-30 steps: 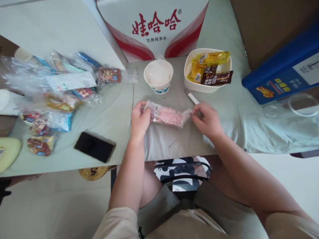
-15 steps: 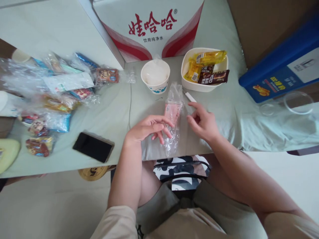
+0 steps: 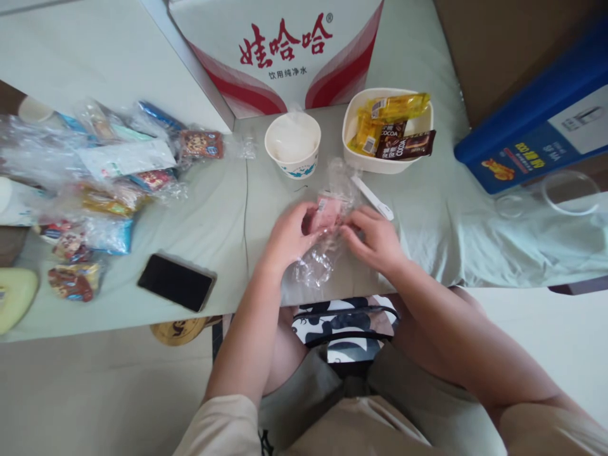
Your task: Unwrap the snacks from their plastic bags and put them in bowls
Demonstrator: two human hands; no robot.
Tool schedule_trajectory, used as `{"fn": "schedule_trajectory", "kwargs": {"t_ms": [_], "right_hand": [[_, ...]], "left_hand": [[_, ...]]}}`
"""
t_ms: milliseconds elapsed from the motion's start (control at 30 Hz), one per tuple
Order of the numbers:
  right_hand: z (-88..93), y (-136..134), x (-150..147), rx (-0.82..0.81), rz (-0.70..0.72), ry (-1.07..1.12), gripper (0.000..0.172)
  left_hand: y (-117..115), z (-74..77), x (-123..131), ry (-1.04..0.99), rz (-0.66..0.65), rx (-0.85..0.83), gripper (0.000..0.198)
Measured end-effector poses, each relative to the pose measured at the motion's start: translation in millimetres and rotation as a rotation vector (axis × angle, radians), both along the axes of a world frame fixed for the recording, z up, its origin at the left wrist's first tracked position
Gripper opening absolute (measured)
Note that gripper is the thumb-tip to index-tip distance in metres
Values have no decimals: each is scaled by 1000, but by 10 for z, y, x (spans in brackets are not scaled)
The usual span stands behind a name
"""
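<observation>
A pink snack in a clear plastic wrapper lies on the pale green tablecloth near the table's front edge. My left hand is closed on its left side. My right hand pinches the wrapper from the right. Loose clear wrapper bunches below and between both hands. A small white stick-like item lies just beyond my right hand.
A white paper cup and a white bowl of yellow and brown snack bars stand behind. A pile of wrapped snacks covers the left. A black phone lies front left. A red-and-white box and a blue box stand behind.
The wrapped pink snack was held crosswise, then stood lengthwise on the cloth with my hands loosened. Both hands have now closed on it again, bunching the wrapper.
</observation>
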State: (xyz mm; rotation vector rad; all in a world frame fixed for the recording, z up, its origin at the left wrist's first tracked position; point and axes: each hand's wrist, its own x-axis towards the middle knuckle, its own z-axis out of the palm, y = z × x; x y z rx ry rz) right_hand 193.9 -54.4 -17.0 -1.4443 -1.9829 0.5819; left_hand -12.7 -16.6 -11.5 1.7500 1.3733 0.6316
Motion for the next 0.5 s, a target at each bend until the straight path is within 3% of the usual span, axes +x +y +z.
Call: {"fn": "schedule_trajectory", "kwargs": {"t_ms": [100, 167, 267, 367, 500], "right_hand": [[-36, 16, 101, 34, -245, -143, 33], [-61, 10, 135, 76, -331, -236, 22], [-52, -17, 105, 131, -211, -217, 24], [14, -43, 26, -17, -38, -36, 25], [86, -41, -29, -315, -124, 303, 31]], "left_hand": [[15, 8, -12, 16, 69, -35, 20], [29, 13, -7, -15, 123, -38, 8], [39, 34, 31, -222, 244, -60, 18], [28, 75, 91, -614, 313, -243, 25], [-7, 121, 175, -997, 253, -484, 28]]}}
